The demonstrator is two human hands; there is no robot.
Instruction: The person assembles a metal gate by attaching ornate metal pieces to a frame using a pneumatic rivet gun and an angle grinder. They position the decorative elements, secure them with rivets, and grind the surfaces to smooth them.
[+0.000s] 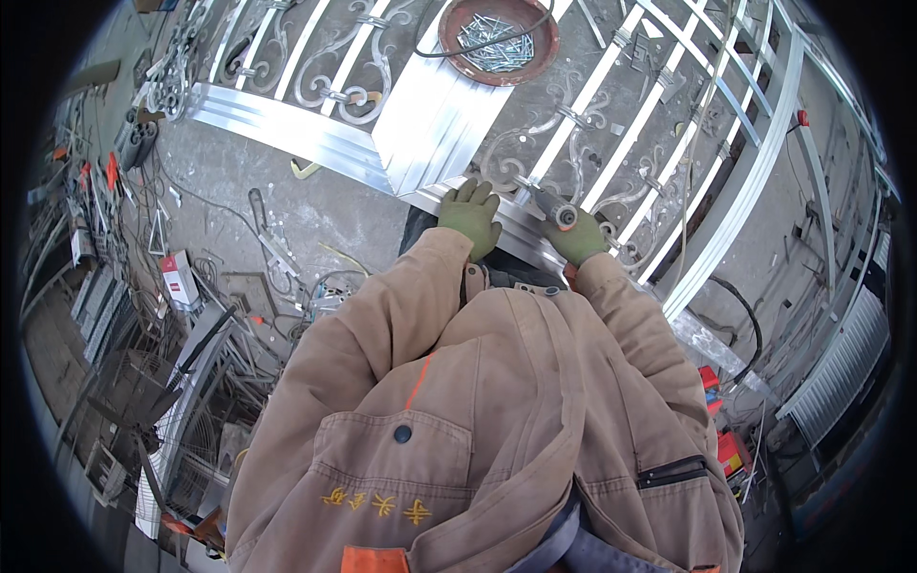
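Observation:
My left hand [471,219], in a green work glove, lies on the near rail of a silver metal frame [435,143] with its fingers stretched forward. Just right of it, my gloved right hand [580,241] is wrapped round a power drill [552,204]. The drill's rounded back faces up at me and its nose points forward, toward the frame; the tip is hard to make out. White bars and curled scrollwork [573,129] fill the frame. On its wide middle rail rests a reddish-brown bowl [451,59] holding many loose screws [497,45].
A dark cable [482,45] crosses the bowl. Long silver profiles [740,181] run along the right. At left, a red and white box [179,278], tangled wires and a wire fan cage [196,435] lie on the concrete floor [215,162]. Red boxes [734,454] sit low right.

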